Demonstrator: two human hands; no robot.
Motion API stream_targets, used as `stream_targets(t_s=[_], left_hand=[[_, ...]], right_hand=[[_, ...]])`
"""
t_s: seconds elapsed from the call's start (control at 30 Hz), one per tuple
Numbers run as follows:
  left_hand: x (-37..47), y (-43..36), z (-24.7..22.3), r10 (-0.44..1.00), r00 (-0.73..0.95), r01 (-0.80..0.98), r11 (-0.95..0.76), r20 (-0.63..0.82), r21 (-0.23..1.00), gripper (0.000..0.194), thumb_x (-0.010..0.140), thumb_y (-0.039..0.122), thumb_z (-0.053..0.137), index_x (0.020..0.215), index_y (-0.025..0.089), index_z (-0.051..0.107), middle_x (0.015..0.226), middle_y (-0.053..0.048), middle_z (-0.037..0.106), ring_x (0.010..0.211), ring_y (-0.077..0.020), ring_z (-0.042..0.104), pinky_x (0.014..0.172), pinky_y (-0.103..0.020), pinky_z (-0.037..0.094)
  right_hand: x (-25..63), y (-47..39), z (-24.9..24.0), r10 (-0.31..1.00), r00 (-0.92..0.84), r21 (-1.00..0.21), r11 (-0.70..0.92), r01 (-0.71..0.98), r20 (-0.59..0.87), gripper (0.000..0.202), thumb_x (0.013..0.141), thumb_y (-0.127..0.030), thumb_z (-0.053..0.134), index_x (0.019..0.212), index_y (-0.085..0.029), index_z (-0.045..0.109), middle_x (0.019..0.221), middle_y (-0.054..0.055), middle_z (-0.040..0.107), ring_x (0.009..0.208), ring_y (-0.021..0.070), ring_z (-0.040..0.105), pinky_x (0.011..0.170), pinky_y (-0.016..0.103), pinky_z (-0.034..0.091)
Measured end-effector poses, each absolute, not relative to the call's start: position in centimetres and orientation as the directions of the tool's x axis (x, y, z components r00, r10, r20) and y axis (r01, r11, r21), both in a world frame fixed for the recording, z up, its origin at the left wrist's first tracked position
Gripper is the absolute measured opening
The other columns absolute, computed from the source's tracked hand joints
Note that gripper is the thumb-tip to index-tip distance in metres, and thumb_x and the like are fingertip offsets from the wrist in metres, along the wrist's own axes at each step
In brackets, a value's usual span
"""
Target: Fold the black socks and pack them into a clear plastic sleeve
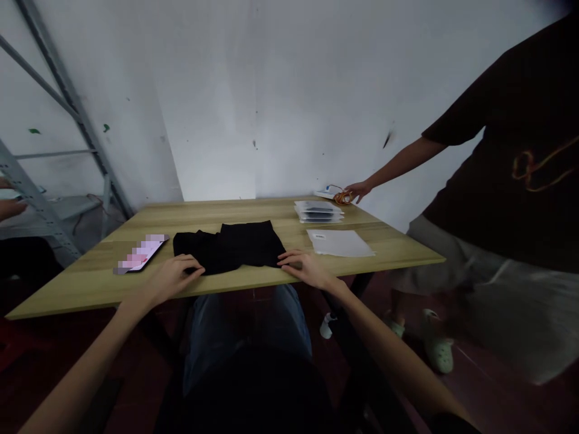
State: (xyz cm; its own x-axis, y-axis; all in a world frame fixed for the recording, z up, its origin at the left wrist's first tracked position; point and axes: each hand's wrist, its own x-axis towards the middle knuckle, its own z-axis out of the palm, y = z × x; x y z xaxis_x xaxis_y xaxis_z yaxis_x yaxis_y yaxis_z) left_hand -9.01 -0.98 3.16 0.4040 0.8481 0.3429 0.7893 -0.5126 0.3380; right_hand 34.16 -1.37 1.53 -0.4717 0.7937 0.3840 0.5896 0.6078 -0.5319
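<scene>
A black garment (pixel 246 246) lies on the near part of the wooden table, its left part creased and its right part flatter; its exact kind I cannot make out. At its lower left edge, my left hand (pixel 178 274) holds the fabric between thumb and fingers. My right hand (pixel 310 269) has its fingers closed on the lower right corner. Left of the garment is a phone (pixel 142 253) with a lit, blurred screen. A flat translucent bag (pixel 340 243) with a small label lies to the right.
Several packed bags (pixel 319 211) are stacked on the wooden table (pixel 217 209) at the back right. Beside them, another person's hand (pixel 359 190) reaches to an orange cable (pixel 344 198) near a white power strip (pixel 324 194). A metal rack (pixel 67 102) stands left.
</scene>
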Motion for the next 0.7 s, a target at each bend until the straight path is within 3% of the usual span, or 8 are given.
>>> stream_targets(t_s=[0.13,0.2,0.3,0.4,0.5,0.7], left_hand=[[-8.6,0.0,4.1,0.876,0.278,0.845,-0.418,0.394,0.334,0.033,0.096,0.054,0.055,0.095,0.03,0.078,0.09,-0.005,0.078,0.081,-0.0268,0.073,0.077,-0.032,0.054],[-7.6,1.4,4.8,0.856,0.276,0.861,-0.422,0.437,0.284,0.031,0.096,0.048,0.056,0.108,0.029,0.077,0.101,-0.005,0.079,0.089,-0.026,0.074,0.082,-0.033,0.055],[-5.9,4.2,5.4,0.806,0.411,0.83,-0.524,0.427,0.191,0.035,0.092,0.042,0.061,0.122,0.028,0.073,0.124,-0.006,0.076,0.11,-0.0252,0.071,0.094,-0.034,0.054],[-5.0,7.2,5.3,0.798,0.495,0.814,-0.564,0.344,0.139,0.031,0.088,0.037,0.064,0.115,0.027,0.075,0.123,-0.006,0.075,0.11,-0.0253,0.071,0.092,-0.035,0.055],[-4.9,9.1,5.1,0.808,0.504,0.817,-0.561,0.306,0.135,0.024,0.086,0.035,0.062,0.102,0.026,0.077,0.112,-0.006,0.077,0.1,-0.0256,0.073,0.085,-0.035,0.055],[-4.8,10.1,6.2,0.79,0.338,0.808,-0.523,0.512,0.273,0.026,0.09,0.038,0.057,0.104,0.023,0.073,0.098,-0.007,0.078,0.084,-0.0251,0.073,0.079,-0.036,0.054]], right_hand=[[33.8,-0.4,2.3,0.793,-0.447,-0.521,0.608,0.598,0.413,0.021,0.103,-0.037,0.064,0.109,-0.032,0.083,0.126,0.002,0.077,0.121,0.0246,0.069,0.113,0.042,0.049],[33.4,1.2,2.7,0.811,-0.399,-0.516,0.581,0.63,0.427,0.022,0.103,-0.034,0.064,0.116,-0.032,0.08,0.128,0.001,0.077,0.12,0.0233,0.07,0.11,0.04,0.051],[32.6,4.3,3.0,0.828,-0.372,-0.416,0.54,0.732,0.42,0.027,0.098,-0.024,0.07,0.124,-0.028,0.077,0.128,0.004,0.076,0.114,0.0217,0.072,0.103,0.035,0.053],[32.0,6.7,3.0,0.868,-0.325,-0.294,0.444,0.846,0.375,0.027,0.095,-0.021,0.073,0.122,-0.025,0.078,0.122,0.006,0.077,0.101,0.0203,0.074,0.093,0.029,0.054],[31.6,7.6,3.1,0.893,-0.274,-0.252,0.374,0.893,0.356,0.021,0.098,-0.023,0.069,0.116,-0.025,0.08,0.113,0.005,0.078,0.091,0.019,0.075,0.083,0.026,0.053],[31.2,7.3,4.5,0.814,-0.2,-0.278,0.401,0.873,0.545,0.024,0.107,-0.029,0.055,0.115,-0.024,0.078,0.114,0.006,0.077,0.094,0.0186,0.073,0.084,0.026,0.051]])
